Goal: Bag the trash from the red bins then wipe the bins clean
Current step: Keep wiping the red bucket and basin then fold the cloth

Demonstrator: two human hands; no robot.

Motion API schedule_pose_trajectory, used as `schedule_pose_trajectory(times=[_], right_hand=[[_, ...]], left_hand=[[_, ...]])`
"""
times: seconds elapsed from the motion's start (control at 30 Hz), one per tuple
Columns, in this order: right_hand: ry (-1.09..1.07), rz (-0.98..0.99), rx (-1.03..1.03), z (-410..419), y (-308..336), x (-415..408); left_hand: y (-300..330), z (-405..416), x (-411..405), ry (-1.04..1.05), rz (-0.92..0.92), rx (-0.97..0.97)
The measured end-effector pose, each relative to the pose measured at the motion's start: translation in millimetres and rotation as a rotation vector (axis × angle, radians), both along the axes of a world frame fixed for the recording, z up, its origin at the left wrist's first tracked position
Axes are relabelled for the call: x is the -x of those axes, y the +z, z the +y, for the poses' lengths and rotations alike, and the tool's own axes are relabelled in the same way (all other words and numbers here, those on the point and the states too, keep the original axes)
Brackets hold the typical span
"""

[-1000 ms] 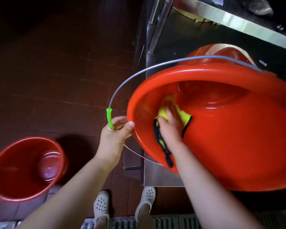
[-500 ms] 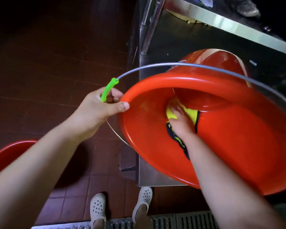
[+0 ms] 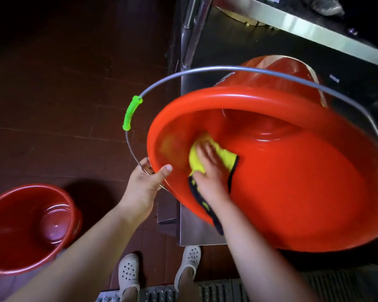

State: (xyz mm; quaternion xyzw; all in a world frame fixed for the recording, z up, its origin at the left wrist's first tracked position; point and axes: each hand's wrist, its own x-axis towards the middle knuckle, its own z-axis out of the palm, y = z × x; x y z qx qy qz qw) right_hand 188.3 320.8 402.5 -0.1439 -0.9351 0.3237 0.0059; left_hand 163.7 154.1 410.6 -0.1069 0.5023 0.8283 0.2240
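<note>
Down the wire the left hand (image 3: pixel 145 184) has slid since half a second ago: it has left the green plastic grip (image 3: pixel 131 113) and now pinches the thin metal bail (image 3: pixel 205 71) low against the rim of the large red plastic bin (image 3: pixel 292 192), thumb pressed on the rim's edge. The right hand (image 3: pixel 210 168) has shifted further toward the near-left inner wall, fingers spread flat on the yellow microfibre cloth with dark trim (image 3: pixel 225 156).

From the head view, the bin lies tilted on its side on the steel lower shelf (image 3: pixel 196 234), mouth toward the person. Wiping well here seems to call for firm bracing at the rim while the flat palm sweeps overlapping arcs from the base outward, with the bin turned to reach each wall.

No trash shows inside it, only the cloth and a wet sheen. A second red bin (image 3: pixel 282 75) sits behind it, its contents hidden. A smaller red plastic bucket (image 3: pixel 7 258) stands upright on the dark tiled floor (image 3: pixel 63 105), apparently empty and glossy.
</note>
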Motion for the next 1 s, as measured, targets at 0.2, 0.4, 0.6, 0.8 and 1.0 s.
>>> schedule_pose_trajectory(times=[0.2, 0.4, 0.6, 0.8, 1.0], right_hand=[[0.199, 0.010, 0.100, -12, 0, -38], [-0.053, -0.074, -0.060, 48, -1, 18], [-0.233, -0.090, -0.095, 81, -6, 63], [-0.173, -0.166, -0.170, 81, -4, 67], [0.024, 0.004, 0.043, -4, 5, -8]], left_hand=[[10, -11, 7, 0.059, 0.111, 0.095], [27, -22, 16, 0.070, 0.253, 0.176], [32, -19, 25, 0.124, 0.396, 0.257], [-4, -2, -7, -0.100, 0.398, 0.519], [1, 4, -13, -0.037, 0.483, 0.662]])
